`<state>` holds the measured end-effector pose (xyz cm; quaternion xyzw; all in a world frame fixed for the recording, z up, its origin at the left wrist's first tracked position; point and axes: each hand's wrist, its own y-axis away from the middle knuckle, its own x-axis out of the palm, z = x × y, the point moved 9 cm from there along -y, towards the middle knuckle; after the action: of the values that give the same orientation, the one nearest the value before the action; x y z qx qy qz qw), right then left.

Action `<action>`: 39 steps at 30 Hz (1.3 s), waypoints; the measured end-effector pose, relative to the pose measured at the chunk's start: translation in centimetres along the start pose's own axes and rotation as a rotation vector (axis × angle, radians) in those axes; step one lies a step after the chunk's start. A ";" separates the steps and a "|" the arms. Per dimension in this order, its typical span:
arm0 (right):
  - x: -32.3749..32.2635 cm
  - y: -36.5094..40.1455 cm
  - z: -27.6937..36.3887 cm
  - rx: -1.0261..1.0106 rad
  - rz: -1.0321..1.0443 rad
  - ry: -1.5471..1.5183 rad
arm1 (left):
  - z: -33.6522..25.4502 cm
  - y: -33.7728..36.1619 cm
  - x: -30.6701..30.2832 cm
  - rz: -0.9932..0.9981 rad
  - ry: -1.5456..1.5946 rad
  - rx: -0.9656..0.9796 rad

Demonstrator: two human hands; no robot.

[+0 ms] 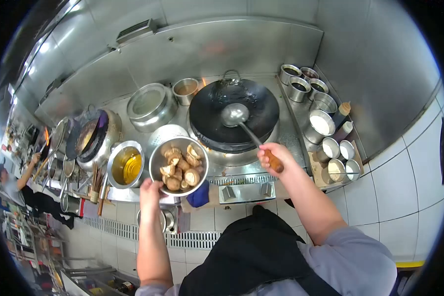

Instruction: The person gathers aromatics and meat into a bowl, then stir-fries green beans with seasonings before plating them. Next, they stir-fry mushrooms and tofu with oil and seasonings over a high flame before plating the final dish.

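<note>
My left hand (pixel 151 191) grips the rim of a steel bowl (pixel 202 157) at its lower left. Cut and whole mushrooms (pixel 181 168) lie in the bowl, which is held left of the wok, over the stove's front. My right hand (pixel 276 157) is closed around the wooden handle of a ladle (pixel 235 115). The ladle's round head rests inside the dark wok (pixel 207 106), near its middle. The wok sits on a burner, its inside shiny and wet, with a small flame (pixel 203 81) at its left rim.
Left of the bowl stands a pot of yellow oil (pixel 131 167). Behind it are a lidded pot (pixel 148 101) and a tin of brown liquid (pixel 185 90). Seasoning tins (pixel 321 123) and squeeze bottles (pixel 342 113) line the right side. Another person (pixel 19 187) works at the far left.
</note>
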<state>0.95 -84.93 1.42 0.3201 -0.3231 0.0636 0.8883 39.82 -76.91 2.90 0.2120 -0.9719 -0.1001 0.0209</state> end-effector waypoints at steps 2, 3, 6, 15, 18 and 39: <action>-2.5 -1.7 2.2 -0.108 -0.068 0.178 | -5.0 -1.5 3.6 0.027 -0.138 0.039; -3.6 -1.7 3.3 -0.210 -0.156 0.371 | -7.2 -3.1 5.2 0.068 -0.317 0.143; -9.0 -0.6 4.4 -0.592 -0.369 1.243 | -14.3 -5.3 12.2 -0.111 -0.841 0.682; -15.4 13.4 3.3 -0.508 -0.413 1.700 | -11.8 -10.1 34.7 0.251 -1.714 1.156; -16.0 13.8 4.4 -0.563 -0.364 1.807 | -15.6 -10.9 35.0 0.097 -1.808 1.159; -14.0 6.8 16.2 -0.392 -0.017 2.035 | -9.4 0.9 9.2 -0.683 -0.938 0.503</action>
<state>-20.86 -88.19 5.89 -0.0331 0.5777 0.2441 0.7782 31.86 -81.73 12.25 0.4423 -0.7491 0.0482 -0.4909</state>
